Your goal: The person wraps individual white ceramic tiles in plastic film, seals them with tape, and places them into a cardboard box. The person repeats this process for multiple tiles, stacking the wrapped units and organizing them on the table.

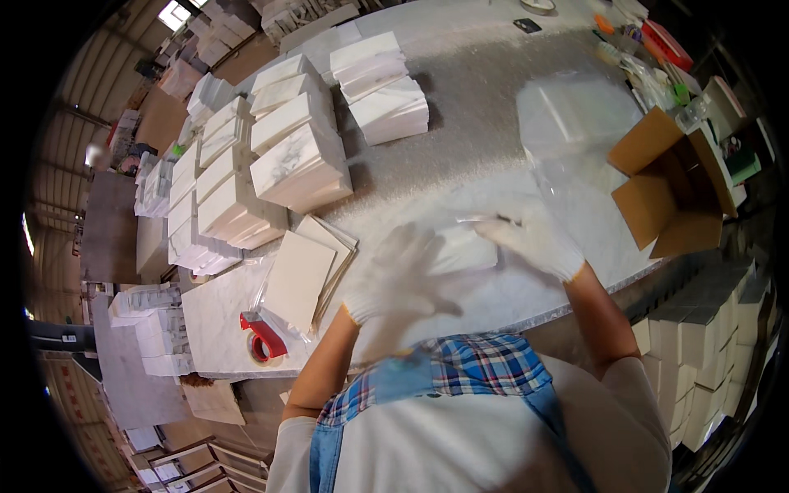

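Observation:
Both hands wear white knitted gloves. My left hand (394, 275) is over the near middle of the work table (518, 304), its fingers spread and slightly blurred by motion. To its right, my right hand (538, 242) has its fingers bent at the edge of a flat, whitish piece (464, 253). Whether that piece is a tile or a wrapped pack, I cannot tell. What the right fingertips pinch is too blurred to make out. Left of my left hand lie several cream flat sheets (300, 275), overlapping, with a red tape dispenser (265, 338) beside them.
Stacks of white, grey-veined tiles (300, 164) stand at the left and back. An open cardboard box (645, 201) sits at the right edge. Clear plastic bags (567, 115) lie behind it to the left. White boxes (694, 341) are piled below the table's right end.

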`<state>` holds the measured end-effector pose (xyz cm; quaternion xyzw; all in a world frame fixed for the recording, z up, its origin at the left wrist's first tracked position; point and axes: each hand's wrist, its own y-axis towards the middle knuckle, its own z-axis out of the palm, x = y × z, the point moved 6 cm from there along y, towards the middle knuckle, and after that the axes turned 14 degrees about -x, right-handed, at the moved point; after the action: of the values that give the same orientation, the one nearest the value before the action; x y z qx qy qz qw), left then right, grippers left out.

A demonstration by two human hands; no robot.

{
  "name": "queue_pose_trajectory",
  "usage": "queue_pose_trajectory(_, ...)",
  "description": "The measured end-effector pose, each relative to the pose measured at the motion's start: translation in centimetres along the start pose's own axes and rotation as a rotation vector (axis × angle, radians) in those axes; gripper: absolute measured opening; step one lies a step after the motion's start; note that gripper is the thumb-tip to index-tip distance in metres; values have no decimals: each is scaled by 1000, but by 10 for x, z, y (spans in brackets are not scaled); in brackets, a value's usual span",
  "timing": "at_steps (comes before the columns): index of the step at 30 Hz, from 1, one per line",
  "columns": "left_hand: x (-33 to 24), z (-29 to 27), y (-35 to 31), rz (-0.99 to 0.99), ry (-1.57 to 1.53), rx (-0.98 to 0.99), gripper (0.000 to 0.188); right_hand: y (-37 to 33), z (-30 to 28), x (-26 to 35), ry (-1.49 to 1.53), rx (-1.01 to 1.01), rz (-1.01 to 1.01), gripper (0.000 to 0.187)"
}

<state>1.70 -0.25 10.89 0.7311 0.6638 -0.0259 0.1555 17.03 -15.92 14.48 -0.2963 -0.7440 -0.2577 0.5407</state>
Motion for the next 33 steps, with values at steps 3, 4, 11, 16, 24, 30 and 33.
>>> queue_pose_trajectory(3,57,58,-2,-554,-1046,-285,71,36,8,-21,36,-82,48,28)
queue_pose_trajectory(4,68,68,-1,-696,-1184,-362,59,48,11,-28,55,-116,63,28)
queue_pose_trajectory(11,98,94,22,-1146,-914,-306,30,101,36,-138,-44,-178,247,39)
queue_pose_trajectory(16,139,106,21,-1063,-495,-181,33,103,54,-184,-277,-96,296,39)
queue_pose_trajectory(24,174,7,163,-277,443,-587,56,102,57,-195,-498,-80,316,37)
queue_pose_trajectory(30,246,20,243,-445,458,-41,82,100,60,-193,-470,-47,313,39)
queue_pose_trajectory(33,246,17,253,-352,412,52,90,97,60,-193,-459,-115,226,39)
